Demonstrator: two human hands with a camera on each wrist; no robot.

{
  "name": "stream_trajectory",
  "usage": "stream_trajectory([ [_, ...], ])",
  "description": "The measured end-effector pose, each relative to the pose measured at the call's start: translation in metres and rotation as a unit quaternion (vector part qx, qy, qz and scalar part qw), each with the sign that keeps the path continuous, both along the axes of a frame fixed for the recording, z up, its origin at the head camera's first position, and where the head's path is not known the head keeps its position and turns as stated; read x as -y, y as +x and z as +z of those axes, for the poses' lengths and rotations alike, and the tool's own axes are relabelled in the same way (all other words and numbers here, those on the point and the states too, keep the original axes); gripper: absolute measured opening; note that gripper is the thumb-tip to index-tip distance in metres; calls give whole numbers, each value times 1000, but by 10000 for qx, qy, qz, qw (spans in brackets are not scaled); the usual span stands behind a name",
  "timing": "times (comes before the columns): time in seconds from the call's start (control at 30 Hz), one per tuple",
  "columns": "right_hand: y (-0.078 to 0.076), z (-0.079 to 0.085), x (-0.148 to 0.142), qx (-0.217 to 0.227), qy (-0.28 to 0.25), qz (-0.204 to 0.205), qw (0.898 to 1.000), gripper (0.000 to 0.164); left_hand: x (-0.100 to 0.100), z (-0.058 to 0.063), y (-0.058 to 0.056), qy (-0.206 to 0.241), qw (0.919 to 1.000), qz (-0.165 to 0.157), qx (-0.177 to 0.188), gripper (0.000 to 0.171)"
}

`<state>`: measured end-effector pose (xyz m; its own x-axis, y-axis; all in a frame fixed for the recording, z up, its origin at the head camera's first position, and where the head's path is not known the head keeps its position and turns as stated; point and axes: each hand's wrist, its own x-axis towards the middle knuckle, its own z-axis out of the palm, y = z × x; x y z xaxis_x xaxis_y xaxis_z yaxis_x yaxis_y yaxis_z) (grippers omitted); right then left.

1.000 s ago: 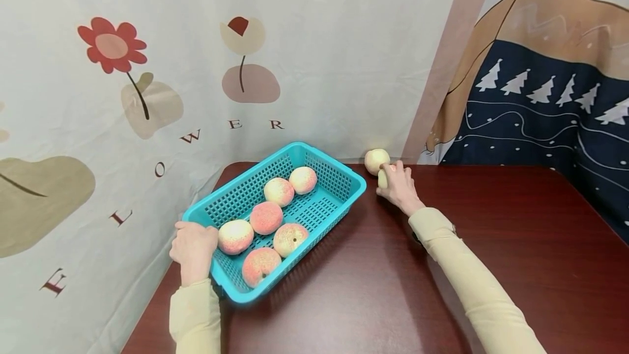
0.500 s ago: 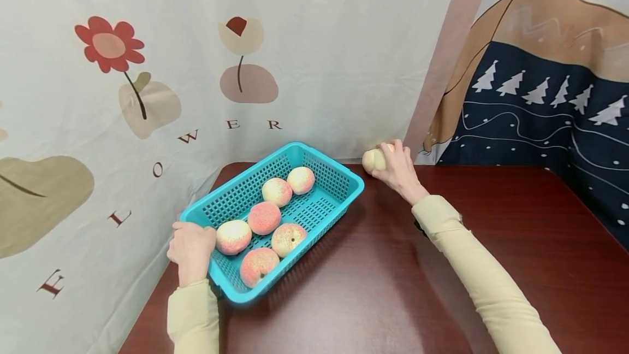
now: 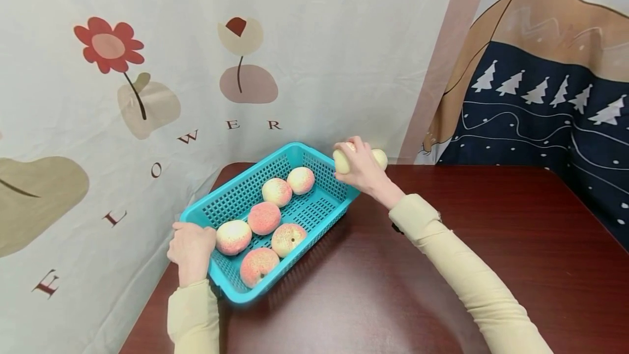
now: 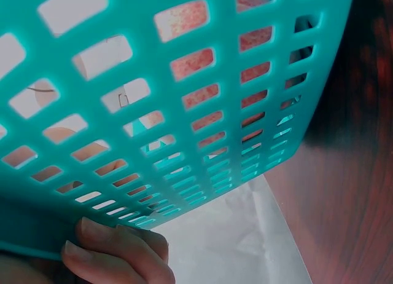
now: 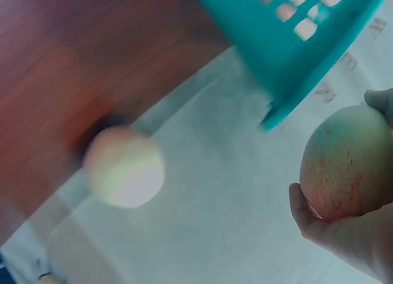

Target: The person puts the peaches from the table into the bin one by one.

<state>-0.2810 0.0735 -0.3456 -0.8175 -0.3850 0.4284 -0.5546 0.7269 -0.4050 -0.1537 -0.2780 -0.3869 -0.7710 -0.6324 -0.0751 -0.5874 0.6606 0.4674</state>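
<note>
A turquoise perforated plastic basket (image 3: pixel 314 206) stands on the table, with several pink and cream peaches (image 3: pixel 264 218) lying inside it. My left hand (image 3: pixel 193 247) grips the basket's near left rim; in the left wrist view its curled fingers (image 4: pixel 123 253) hook under that rim. Just over the basket's far right corner, my right hand (image 3: pixel 366 171) holds a pale peach (image 3: pixel 342 161). The right wrist view shows this held peach (image 5: pixel 347 164) speckled red, with thumb and fingers around it. Another pale peach (image 3: pixel 380 158) rests on the table behind the right hand, partly hidden by it.
The dark red-brown table (image 3: pixel 467 245) extends to the right and front of the basket. A white cloth backdrop (image 3: pixel 314 59) with printed flowers and letters hangs along the far and left edges. A dark blue cloth (image 3: pixel 535 119) with white trees hangs at right.
My right hand has lifted a peach from beside the other one and moved it left to the basket's corner. My left hand has stayed on the rim.
</note>
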Motion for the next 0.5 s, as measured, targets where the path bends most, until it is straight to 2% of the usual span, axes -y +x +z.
stream_trajectory([
  [0.17, 13, -2, 25, 116, 353, 452, 9983, 58, 0, 0, 1, 5, 10000, 3, -48, 49],
  [0.3, 22, -9, 42, 555, 609, 725, 9940, 58, 0, 0, 2, 8, 10000, -12, -80, 48],
  [0.5, 28, -19, 60, 1202, 1081, 985, 9819, 55, -1, 0, 2, -35, 9999, -30, -132, 49],
])
